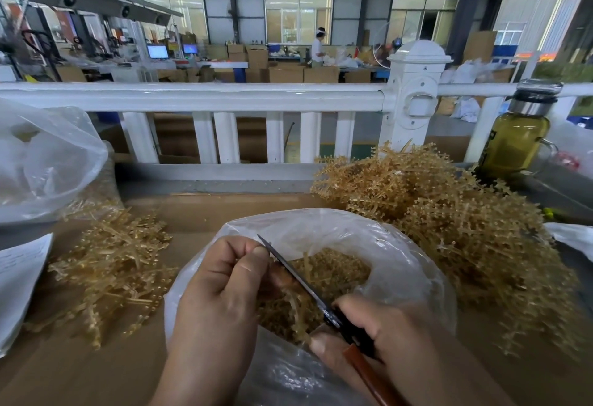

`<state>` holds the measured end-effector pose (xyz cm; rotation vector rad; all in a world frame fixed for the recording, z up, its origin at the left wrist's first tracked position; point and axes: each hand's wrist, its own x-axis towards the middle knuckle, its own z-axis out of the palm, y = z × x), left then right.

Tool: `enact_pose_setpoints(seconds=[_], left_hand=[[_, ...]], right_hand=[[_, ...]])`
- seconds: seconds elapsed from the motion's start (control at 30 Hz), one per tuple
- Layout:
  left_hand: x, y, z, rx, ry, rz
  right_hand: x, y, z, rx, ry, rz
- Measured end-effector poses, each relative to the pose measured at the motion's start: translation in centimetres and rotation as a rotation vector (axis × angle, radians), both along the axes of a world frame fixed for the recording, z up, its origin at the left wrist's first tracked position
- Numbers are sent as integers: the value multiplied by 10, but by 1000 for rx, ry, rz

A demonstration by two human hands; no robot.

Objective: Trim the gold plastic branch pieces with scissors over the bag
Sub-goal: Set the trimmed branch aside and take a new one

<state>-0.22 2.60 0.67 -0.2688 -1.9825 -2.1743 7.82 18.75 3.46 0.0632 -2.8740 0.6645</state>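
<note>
A clear plastic bag (401, 254) lies open on the cardboard in front of me, with gold trimmings heaped inside. My left hand (221, 296) hovers over the bag's left side, its fingers curled round a gold plastic branch piece (296, 312) that hangs into the bag. My right hand (394, 341) grips scissors (308, 287) with red-brown handles. The dark blades point up and left and run past my left fingertips. I cannot tell if the blades are parted.
A large heap of gold branches (449, 222) lies to the right, a smaller pile (112, 264) to the left. Another plastic bag (41, 161) and white paper (16, 280) sit far left. A bottle (516, 139) stands by the white railing (224, 94).
</note>
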Motion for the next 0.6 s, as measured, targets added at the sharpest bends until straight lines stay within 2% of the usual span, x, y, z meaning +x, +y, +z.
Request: enact_pose_setpoints(seconds=[0.17,0.3,0.6], left_hand=[[2,1,3,-38,-21,32],[3,3,7,-37,-28,42],[6,4,9,-46,-44,55]], right_hand=[[-3,-2,2,74,-66,-58],[-3,0,-2,139,-21,-59],[-1,2,-4,118,-3,-37]])
